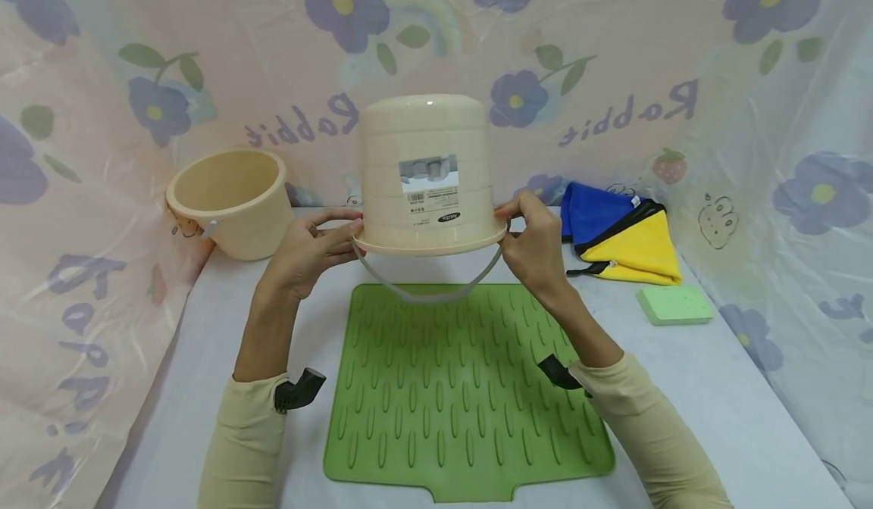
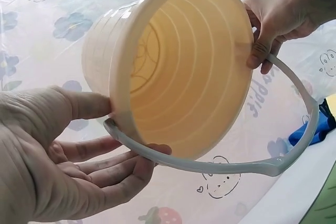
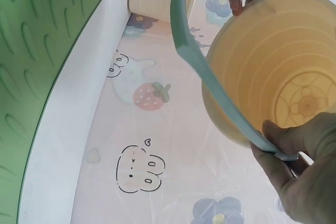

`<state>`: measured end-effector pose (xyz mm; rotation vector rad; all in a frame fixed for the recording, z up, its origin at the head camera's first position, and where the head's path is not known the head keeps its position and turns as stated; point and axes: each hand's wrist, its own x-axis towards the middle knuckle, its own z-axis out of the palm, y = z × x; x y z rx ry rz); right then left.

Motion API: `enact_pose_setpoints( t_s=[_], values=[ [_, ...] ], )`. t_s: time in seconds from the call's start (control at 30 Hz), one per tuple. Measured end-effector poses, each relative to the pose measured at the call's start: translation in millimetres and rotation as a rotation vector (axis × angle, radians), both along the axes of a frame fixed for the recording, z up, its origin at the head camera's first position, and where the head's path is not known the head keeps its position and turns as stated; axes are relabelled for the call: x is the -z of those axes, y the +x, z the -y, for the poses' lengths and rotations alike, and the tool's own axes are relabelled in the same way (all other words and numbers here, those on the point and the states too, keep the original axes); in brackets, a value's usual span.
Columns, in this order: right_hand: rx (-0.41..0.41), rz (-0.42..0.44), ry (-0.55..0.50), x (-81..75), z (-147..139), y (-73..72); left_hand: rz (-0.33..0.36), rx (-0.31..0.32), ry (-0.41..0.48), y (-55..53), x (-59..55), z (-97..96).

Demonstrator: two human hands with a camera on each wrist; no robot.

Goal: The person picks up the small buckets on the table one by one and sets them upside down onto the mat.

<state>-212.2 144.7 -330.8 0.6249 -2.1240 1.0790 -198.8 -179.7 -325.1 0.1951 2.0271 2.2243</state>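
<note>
A cream plastic bucket (image 1: 426,138) is held upside down in the air above a green ribbed mat (image 1: 464,388). Its label faces the head camera, and its grey handle (image 2: 231,168) hangs below the rim. On the left side, my left hand (image 1: 307,248) pinches the rim by the handle's joint, thumb outside and fingertips under the edge. My right hand (image 1: 535,240) grips the opposite side of the rim, its thumb at the inner edge in the right wrist view. The bucket's inside (image 3: 304,93) shows a flower pattern on its bottom and holds nothing.
A second cream bucket (image 1: 239,198) stands upright at the back left of the white table (image 1: 198,410). At the back right lie a folded blue and yellow cloth (image 1: 621,236) and a green sponge (image 1: 674,304). A printed curtain (image 1: 436,47) closes off the back and sides.
</note>
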Motion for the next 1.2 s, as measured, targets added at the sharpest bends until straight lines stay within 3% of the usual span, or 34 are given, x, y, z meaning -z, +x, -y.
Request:
enact_pose_setpoints(
  t_s=[0.2,0.5,0.6,0.8,0.87,1.0,1.2],
  values=[
    [-0.059,-0.005,0.026,0.3,-4,-3.2,-0.033,-0.019,0.025,-0.7,0.6,-0.4],
    [-0.175,0.105,0.07,-5.2,-15,3.0,-0.039,-0.002,0.074,-0.5,2.1,1.1],
    [-0.221,0.246,0.045,-8.4,-17,5.4,-0.041,-0.012,0.122,-0.1,2.4,2.2],
    [-0.321,0.749,-0.068,-16.3,-19,9.3,-0.043,-0.052,0.211,-1.0,4.0,2.9],
    [-0.362,0.874,-0.107,-18.6,-20,9.6,-0.039,-0.063,0.232,-1.5,4.6,3.1],
    [-0.44,0.993,-0.174,-23.7,-26,11.1,-0.035,-0.07,0.237,-0.5,4.5,3.4],
    [-0.518,1.054,-0.254,-27.6,-34,12.4,-0.04,-0.062,0.22,1.6,2.0,2.0]
  ],
)
